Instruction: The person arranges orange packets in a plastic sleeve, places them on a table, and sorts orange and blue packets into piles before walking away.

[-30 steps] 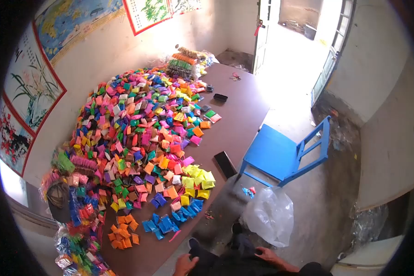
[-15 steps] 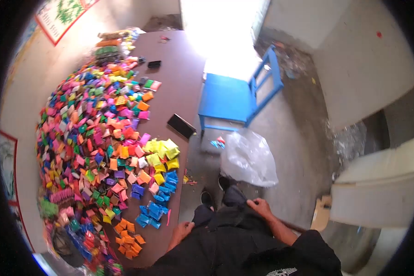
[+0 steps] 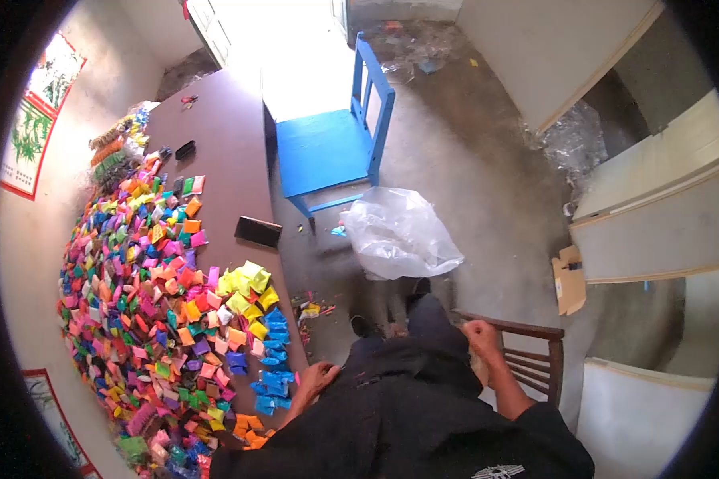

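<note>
My left hand is low beside my thigh, at the near edge of the brown table, its fingers loosely bent with nothing seen in them. Closest to it are blue packets and orange packets. My right hand is closed at my other side and overlaps the top rail of a dark wooden chair; what its fingers hold, if anything, is hidden. A wide heap of small colourful packets covers the table's left side, with yellow packets grouped at its right edge.
A black flat box lies near the table edge. Beyond stands a blue chair, with a clear plastic bag on the floor before it. Small scraps litter the floor. A cardboard piece leans by white panels at right.
My view has turned to the right, so the table and blue chair sit further left. The dark wooden chair has come into view. My right hand has moved off my thigh.
</note>
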`<action>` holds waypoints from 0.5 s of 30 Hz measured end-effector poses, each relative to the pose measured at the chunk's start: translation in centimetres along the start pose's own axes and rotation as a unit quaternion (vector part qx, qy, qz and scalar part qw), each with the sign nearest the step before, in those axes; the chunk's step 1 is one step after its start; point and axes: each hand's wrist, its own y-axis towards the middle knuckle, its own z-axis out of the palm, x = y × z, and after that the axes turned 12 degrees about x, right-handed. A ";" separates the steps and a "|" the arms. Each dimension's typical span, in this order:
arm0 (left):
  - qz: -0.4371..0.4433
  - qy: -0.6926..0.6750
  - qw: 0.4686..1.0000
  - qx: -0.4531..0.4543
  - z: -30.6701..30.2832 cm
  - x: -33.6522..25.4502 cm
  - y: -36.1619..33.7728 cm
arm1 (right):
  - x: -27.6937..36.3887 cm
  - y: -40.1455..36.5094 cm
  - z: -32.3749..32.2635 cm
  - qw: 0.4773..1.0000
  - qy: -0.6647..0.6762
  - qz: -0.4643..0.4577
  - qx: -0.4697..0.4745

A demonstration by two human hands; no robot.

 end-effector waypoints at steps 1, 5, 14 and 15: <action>0.008 0.020 1.000 -0.012 -0.4 -0.7 0.6 | -1.2 0.2 -0.6 0.999 0.020 -0.022 -0.014; 0.014 0.043 0.996 -0.072 -1.6 -3.7 3.5 | -4.4 2.4 -3.1 0.997 0.058 -0.044 -0.023; -0.039 0.057 0.991 -0.113 0.5 -13.3 9.7 | -4.0 11.3 -12.7 0.994 0.094 -0.059 -0.005; -0.050 0.070 0.991 -0.107 0.9 -14.5 10.4 | -3.0 12.3 -14.8 0.994 0.091 -0.063 -0.009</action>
